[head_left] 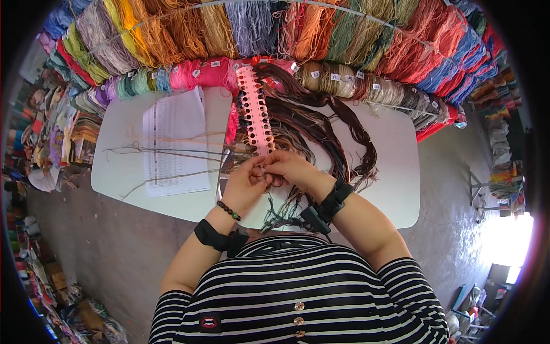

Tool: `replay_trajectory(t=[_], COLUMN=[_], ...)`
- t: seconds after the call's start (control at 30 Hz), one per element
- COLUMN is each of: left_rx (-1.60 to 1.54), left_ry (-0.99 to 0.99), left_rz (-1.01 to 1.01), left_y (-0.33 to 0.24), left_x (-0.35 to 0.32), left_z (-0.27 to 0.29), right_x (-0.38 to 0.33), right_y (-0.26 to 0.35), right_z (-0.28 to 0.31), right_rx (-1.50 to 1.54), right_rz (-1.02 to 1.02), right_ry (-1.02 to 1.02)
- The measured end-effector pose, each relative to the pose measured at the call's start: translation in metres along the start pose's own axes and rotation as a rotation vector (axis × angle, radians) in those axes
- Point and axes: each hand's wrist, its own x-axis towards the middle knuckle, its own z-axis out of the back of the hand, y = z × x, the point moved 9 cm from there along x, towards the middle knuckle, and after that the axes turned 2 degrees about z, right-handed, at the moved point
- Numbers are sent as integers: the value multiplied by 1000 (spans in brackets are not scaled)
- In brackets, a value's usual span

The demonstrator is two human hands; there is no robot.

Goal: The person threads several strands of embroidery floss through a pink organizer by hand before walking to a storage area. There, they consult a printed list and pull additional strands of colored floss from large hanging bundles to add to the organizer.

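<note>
A long pink card punched with two rows of holes lies on the white table, many holes carrying brown and dark threads that trail off to the right. My left hand and my right hand meet at the card's near end, fingertips pinched together on a thin thread there. More loose threads run out to the left across a printed paper sheet. Dark green threads hang below my hands.
Skeins of yarn in many colours hang in a curved bank behind the table, with tagged bundles along its far edge. More yarn piles stand at the left. A grey floor surrounds the table.
</note>
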Motion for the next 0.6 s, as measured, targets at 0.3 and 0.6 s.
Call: replay_trajectory(t=[0.3, 0.6], left_rx=[-444, -636], left_ry=[-455, -914], left_rz=[118, 57], left_y=[11, 76], left_x=[-49, -240], left_z=[90, 284], right_x=[7, -1], right_y=[3, 15], right_z=[-5, -7], right_rx=[-294, -321], right_rz=[58, 81], right_ry=[-71, -107])
